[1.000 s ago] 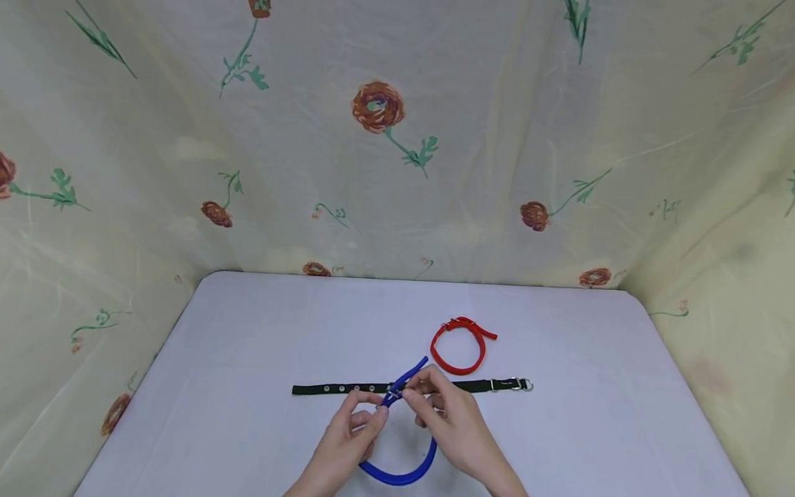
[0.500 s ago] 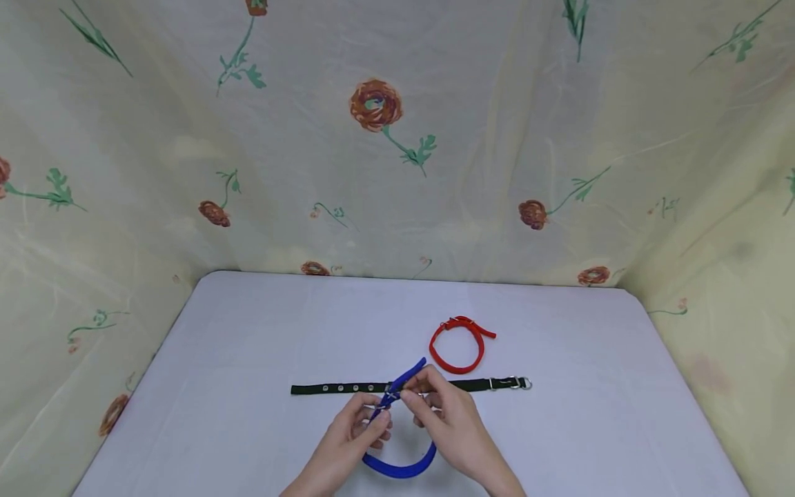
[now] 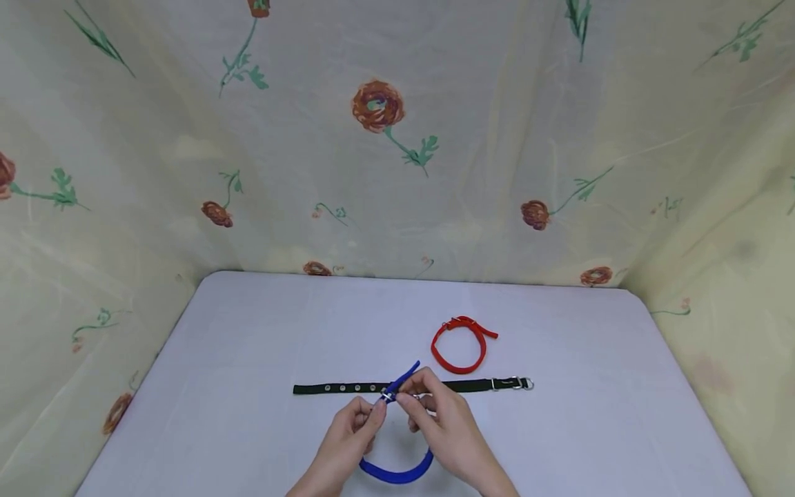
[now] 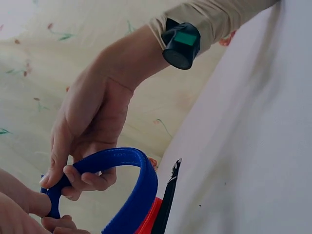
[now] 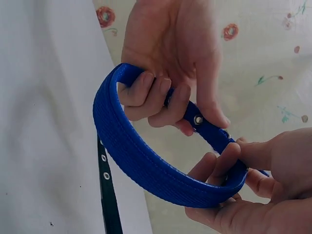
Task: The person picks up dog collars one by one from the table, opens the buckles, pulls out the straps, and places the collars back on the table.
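Observation:
Both hands hold a blue collar (image 3: 397,476), bent into a loop above the table. The left hand (image 3: 344,435) pinches it by the metal buckle (image 3: 388,395). Across from it, the right hand (image 3: 444,417) pinches the strap beside the buckle, with the strap's free tip (image 3: 410,373) pointing up and away. Metal eyelets show on the blue strap (image 5: 209,131) in the right wrist view. In the left wrist view, the right hand (image 4: 95,117) has its fingers around the band, and fingers partly hide the buckle area.
A black collar (image 3: 468,386) with eyelets and metal rings lies stretched out straight behind the hands. Beyond it rests a red collar (image 3: 459,370), buckled in a loop. The white table (image 3: 261,317) ends at a flowered curtain (image 3: 459,207) at the back and sides.
The buckle shifts slightly as the fingers work the blue strap, and its tip sits a little lower and further left. The red and black collars stay put.

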The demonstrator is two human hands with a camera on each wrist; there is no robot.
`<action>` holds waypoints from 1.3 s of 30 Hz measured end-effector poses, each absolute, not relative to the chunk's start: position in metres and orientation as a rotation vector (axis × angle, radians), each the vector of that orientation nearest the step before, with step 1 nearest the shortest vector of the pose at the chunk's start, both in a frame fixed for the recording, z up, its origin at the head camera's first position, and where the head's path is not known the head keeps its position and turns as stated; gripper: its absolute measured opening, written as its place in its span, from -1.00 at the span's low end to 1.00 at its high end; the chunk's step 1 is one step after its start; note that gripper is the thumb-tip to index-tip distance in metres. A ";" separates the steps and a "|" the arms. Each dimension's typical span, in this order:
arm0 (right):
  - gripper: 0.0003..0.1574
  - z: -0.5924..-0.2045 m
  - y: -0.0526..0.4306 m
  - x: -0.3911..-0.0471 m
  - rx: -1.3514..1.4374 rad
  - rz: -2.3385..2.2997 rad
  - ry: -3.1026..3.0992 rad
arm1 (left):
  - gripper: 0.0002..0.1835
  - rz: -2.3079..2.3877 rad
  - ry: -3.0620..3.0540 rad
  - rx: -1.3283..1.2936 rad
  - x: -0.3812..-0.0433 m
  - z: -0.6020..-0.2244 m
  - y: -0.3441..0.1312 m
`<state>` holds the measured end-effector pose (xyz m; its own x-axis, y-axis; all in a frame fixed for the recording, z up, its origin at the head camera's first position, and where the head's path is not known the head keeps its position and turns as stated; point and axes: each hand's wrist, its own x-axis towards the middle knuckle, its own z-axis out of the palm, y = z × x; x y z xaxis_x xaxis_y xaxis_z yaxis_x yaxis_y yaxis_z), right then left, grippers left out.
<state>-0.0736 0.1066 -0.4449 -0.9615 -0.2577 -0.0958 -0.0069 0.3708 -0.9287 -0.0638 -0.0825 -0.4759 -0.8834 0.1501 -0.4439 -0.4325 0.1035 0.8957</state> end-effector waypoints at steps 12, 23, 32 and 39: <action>-0.81 -0.438 0.113 -0.076 -0.128 -1.685 2.422 | -0.56 1.972 1.869 -0.254 -0.058 -0.475 -0.084; -0.82 -0.437 0.114 -0.073 -0.178 -1.662 2.420 | -0.48 1.906 1.871 -0.166 -0.058 -0.471 -0.085; -0.77 -0.442 0.112 -0.072 -0.207 -1.641 2.414 | -0.50 1.867 2.007 -0.019 -0.061 -0.471 -0.086; -0.77 -0.443 0.111 -0.071 -0.169 -1.655 2.431 | -0.51 1.922 1.951 -0.159 -0.061 -0.475 -0.085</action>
<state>-0.0712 0.1114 -0.4433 -0.9744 -0.2032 -0.0964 0.0153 0.3679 -0.9297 -0.0606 -0.0848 -0.4751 -0.9151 0.1926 -0.3542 -0.3513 0.0501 0.9349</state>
